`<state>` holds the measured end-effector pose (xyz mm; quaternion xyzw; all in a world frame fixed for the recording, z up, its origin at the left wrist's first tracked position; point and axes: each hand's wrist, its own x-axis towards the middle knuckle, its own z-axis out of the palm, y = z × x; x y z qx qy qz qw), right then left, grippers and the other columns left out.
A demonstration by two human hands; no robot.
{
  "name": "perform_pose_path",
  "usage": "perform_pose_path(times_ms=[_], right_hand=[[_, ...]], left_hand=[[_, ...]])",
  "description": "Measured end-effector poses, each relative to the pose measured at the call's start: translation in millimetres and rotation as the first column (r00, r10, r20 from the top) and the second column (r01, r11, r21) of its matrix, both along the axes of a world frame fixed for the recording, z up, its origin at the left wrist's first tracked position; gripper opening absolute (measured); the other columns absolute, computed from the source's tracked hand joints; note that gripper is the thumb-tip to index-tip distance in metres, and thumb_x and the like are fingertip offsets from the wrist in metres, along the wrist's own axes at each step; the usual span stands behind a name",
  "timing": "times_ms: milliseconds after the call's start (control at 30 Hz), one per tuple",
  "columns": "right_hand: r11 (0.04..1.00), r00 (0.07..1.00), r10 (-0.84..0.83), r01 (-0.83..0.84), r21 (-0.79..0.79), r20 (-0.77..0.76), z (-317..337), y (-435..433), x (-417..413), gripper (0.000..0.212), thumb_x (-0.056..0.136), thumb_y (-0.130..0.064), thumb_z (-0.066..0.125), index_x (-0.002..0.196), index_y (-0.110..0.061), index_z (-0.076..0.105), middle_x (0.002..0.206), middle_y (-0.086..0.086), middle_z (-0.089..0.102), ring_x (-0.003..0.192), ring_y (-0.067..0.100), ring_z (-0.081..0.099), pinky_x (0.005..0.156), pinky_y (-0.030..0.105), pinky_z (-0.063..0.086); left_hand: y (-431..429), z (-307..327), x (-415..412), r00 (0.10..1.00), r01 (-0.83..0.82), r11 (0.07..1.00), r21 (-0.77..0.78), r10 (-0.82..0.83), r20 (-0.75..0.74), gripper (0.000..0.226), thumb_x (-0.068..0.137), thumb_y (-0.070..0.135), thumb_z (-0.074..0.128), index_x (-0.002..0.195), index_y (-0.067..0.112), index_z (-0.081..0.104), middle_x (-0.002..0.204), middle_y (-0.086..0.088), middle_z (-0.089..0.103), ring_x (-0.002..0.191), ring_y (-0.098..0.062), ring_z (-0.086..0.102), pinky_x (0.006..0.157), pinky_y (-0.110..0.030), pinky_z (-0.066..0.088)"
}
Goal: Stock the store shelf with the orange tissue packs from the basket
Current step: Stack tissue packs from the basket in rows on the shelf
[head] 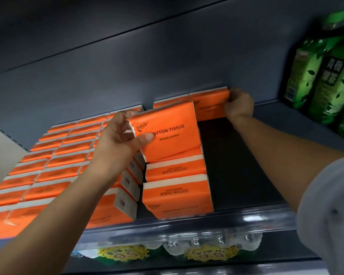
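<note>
My left hand (119, 139) grips an orange tissue pack (169, 132) marked COTTON TISSUE, held tilted above a front-to-back row of packs (177, 187) on the dark shelf (240, 165). My right hand (239, 105) reaches to the back of the shelf and pinches the right end of another orange tissue pack (210, 105) standing against the rear wall. Several more orange packs (54, 161) fill the left part of the shelf in tight rows. The basket is not in view.
Green tea bottles (324, 80) stand at the right end of the shelf. A clear price rail (187, 221) runs along the shelf's front edge, with wrapped water bottles and yellow 9.9 tags (211, 254) below. Bare shelf lies between the pack row and the bottles.
</note>
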<state>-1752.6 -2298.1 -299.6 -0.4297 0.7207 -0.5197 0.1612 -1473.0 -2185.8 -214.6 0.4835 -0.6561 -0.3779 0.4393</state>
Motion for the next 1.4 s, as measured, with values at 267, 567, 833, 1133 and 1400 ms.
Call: perform_pose_path(times_ms=[267, 567, 833, 1133, 1400], right_hand=[[0.988, 0.988, 0.093, -0.076, -0.137, 0.124, 21, 40, 14, 0.036, 0.092, -0.029, 0.062, 0.125, -0.014, 0.057, 0.12, 0.005, 0.062, 0.108, 0.014, 0.057, 0.089, 0.025, 0.043], [0.755, 0.785, 0.619, -0.588, -0.29, 0.019, 72, 127, 24, 0.036, 0.074, -0.01, 0.079, 0.105, -0.022, 0.064, 0.101, 0.004, 0.066, 0.085, 0.005, 0.06, 0.079, 0.016, 0.051], [0.938, 0.962, 0.266, -0.243, -0.248, 0.061, 54, 110, -27, 0.039, 0.079, -0.013, 0.077, 0.115, -0.015, 0.062, 0.096, -0.004, 0.062, 0.079, -0.003, 0.057, 0.07, 0.005, 0.046], [0.977, 0.977, 0.212, -0.212, -0.013, 0.015, 11, 69, -25, 0.047, 0.084, -0.013, 0.072, 0.129, -0.014, 0.057, 0.12, 0.002, 0.062, 0.114, 0.018, 0.057, 0.101, 0.034, 0.046], [0.982, 0.97, 0.181, -0.187, -0.023, -0.164, 9, 38, -13, 0.042, 0.089, -0.008, 0.063, 0.13, -0.015, 0.057, 0.121, 0.008, 0.063, 0.112, 0.021, 0.059, 0.089, 0.022, 0.042]], left_hand=[[2, 4, -9, 0.999, 0.042, 0.999, -0.011, -0.042, -0.026, 0.033, 0.082, 0.002, 0.067, 0.109, 0.017, 0.055, 0.096, 0.004, 0.068, 0.086, -0.012, 0.07, 0.065, -0.021, 0.057], [-4, -5, -36, 0.995, 0.081, 0.997, 0.018, -0.082, 0.054, 0.057, 0.079, 0.01, 0.074, 0.129, 0.017, 0.048, 0.104, -0.001, 0.065, 0.095, -0.012, 0.066, 0.074, -0.032, 0.058], [-2, 1, -42, 0.529, 0.189, 0.979, 0.07, -0.162, 0.833, 0.062, 0.094, 0.041, 0.053, 0.149, 0.027, 0.026, 0.153, 0.005, 0.032, 0.139, -0.015, 0.032, 0.11, -0.029, 0.028], [-8, 5, -39, 0.395, 0.209, 0.962, 0.174, -0.246, 0.885, 0.064, 0.094, 0.048, 0.047, 0.149, 0.028, 0.024, 0.156, 0.007, 0.024, 0.142, -0.015, 0.024, 0.116, -0.036, 0.025], [-11, 0, -35, 0.426, 0.225, 0.961, 0.159, -0.244, 0.871, 0.064, 0.093, 0.049, 0.048, 0.149, 0.029, 0.024, 0.157, 0.009, 0.019, 0.144, -0.013, 0.019, 0.118, -0.039, 0.022]])
